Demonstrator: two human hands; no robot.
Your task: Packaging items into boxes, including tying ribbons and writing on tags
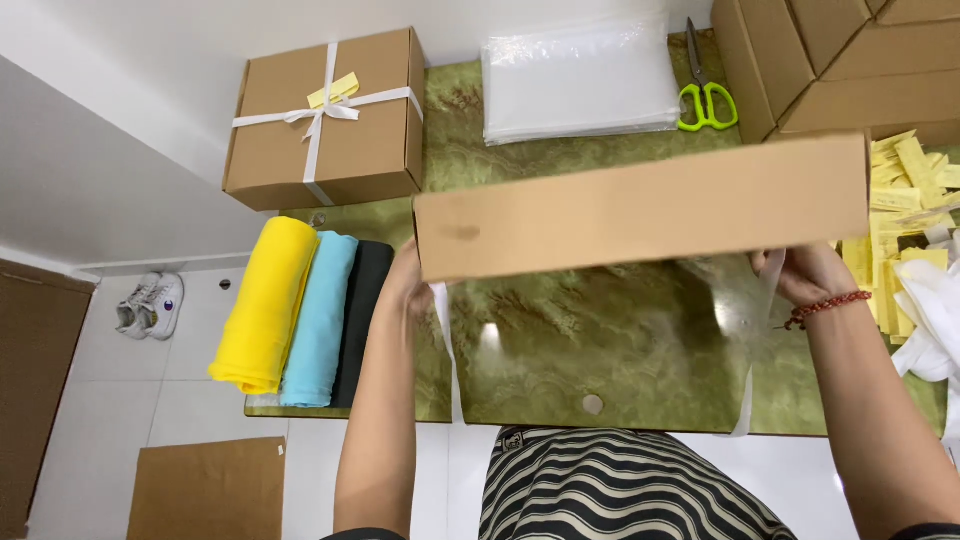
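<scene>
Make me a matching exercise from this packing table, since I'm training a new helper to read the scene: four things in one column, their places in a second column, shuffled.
Things:
1. Plain brown cardboard box
2. Brown cardboard box tied with white ribbon
3. Green-handled scissors
4. Rolled yellow cloth

Places:
A. Beside the stack of clear plastic bags
B. Leftmost of three rolled cloths at the table's left edge
C. Held up between the left hand and right hand
D. Resting on the table's far left corner

Pairs: 1-C, 2-D, 3-A, 4-B
</scene>
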